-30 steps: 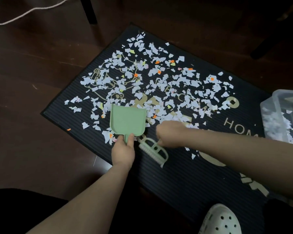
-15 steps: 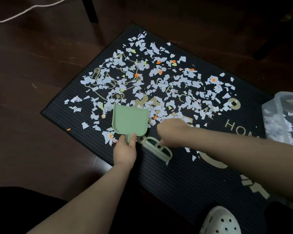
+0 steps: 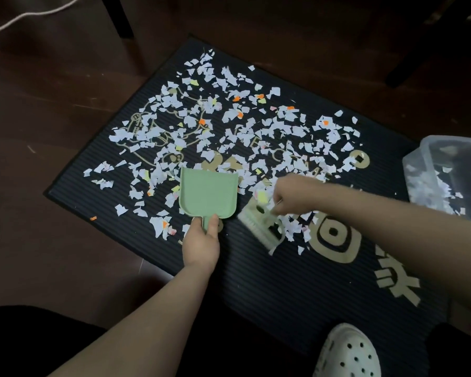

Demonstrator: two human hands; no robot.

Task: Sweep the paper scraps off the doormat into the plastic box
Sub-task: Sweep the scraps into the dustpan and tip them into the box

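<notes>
The dark doormat (image 3: pixel 256 281) fills the middle of the frame. Paper scraps (image 3: pixel 229 126) lie thick over its upper half, with a small bunch just right of centre. The plastic box (image 3: pixel 424 164) stands at the right edge, some scraps already inside. At centre the green dustpan (image 3: pixel 208 195) lies on the mat, mouth toward the top; the left hand (image 3: pixel 200 246) grips its short handle. Just right of it the brush (image 3: pixel 261 224) touches the mat, with the blurred right hand (image 3: pixel 291 194) curled round its looped handle. The step looks like gathering scraps. Next, the brush should drive that bunch into the pan, which probably needs turning to face it.
</notes>
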